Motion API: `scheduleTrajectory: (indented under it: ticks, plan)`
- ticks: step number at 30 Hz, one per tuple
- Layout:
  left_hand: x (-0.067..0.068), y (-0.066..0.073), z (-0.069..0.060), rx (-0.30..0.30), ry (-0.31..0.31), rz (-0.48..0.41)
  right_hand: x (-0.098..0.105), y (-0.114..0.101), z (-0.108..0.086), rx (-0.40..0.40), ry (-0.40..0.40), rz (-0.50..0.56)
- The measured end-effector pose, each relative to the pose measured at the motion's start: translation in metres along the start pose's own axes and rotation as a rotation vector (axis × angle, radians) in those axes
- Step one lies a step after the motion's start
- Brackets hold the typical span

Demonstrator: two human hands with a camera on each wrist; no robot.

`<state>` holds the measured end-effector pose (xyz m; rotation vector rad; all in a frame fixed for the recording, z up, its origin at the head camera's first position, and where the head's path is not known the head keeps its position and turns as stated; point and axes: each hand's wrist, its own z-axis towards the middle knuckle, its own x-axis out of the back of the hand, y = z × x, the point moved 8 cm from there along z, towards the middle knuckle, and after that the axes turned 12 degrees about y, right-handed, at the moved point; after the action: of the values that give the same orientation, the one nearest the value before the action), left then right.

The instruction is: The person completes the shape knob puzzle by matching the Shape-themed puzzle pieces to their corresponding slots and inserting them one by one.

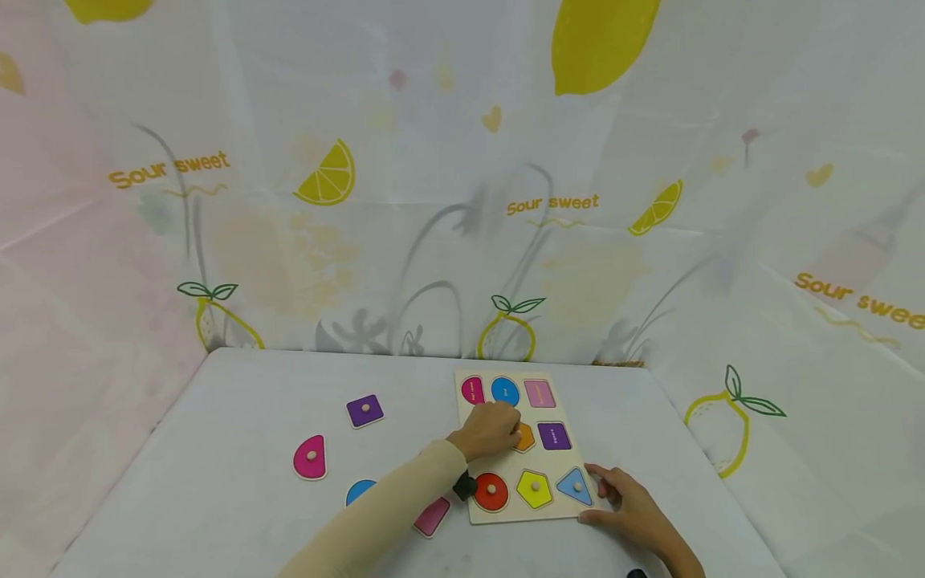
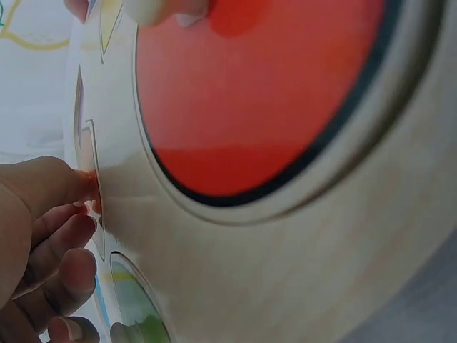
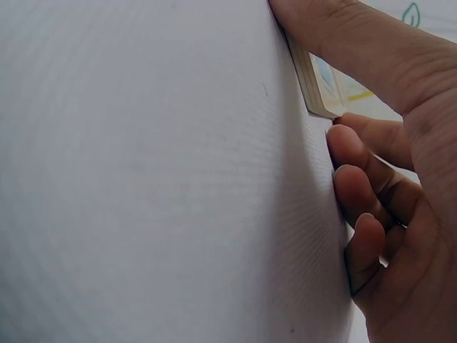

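A wooden shape puzzle board (image 1: 506,461) lies flat on the white table. My left hand (image 1: 487,431) reaches over its middle row and pinches the orange hexagon piece (image 1: 525,437), its knob hidden by the fingers. In the left wrist view, my left hand (image 2: 43,243) has thumb and forefinger together at that piece. A green piece (image 2: 136,307) shows below it. Knobbed red circle (image 1: 491,491), yellow pentagon (image 1: 535,488) and blue triangle (image 1: 575,486) pieces sit in the front row. My right hand (image 1: 629,510) grips the board's near right corner, thumb on the front edge, forefinger along the side.
Loose on the table left of the board are a purple square (image 1: 365,411), a magenta half circle (image 1: 311,457), a blue piece (image 1: 359,490) and a pink piece (image 1: 432,518), the last two partly behind my left sleeve. A lemon-print curtain (image 1: 405,265) surrounds the table.
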<state>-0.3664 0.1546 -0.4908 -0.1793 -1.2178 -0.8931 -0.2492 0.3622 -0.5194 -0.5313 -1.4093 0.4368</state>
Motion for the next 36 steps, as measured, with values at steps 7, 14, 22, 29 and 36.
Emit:
scheduleTrajectory:
  ticks: [7,14,22,29,36]
  plan:
    - [0.001,-0.002,-0.002,0.017,-0.015,-0.010,-0.001,0.000,0.001,-0.009,0.003,0.000]
    - [0.015,-0.007,-0.008,0.028,-0.008,-0.082,-0.004,-0.002,0.001,0.017,-0.018,0.000]
    - [0.045,-0.023,-0.022,0.025,0.057,-0.113,0.000,-0.005,-0.002,0.006,-0.013,-0.004]
    - [0.077,-0.051,-0.044,0.037,0.109,-0.133,-0.002,0.000,-0.001,-0.005,-0.001,-0.046]
    - [0.099,-0.095,-0.063,0.114,0.146,-0.100,-0.003,0.002,0.003,-0.030,-0.002,-0.053]
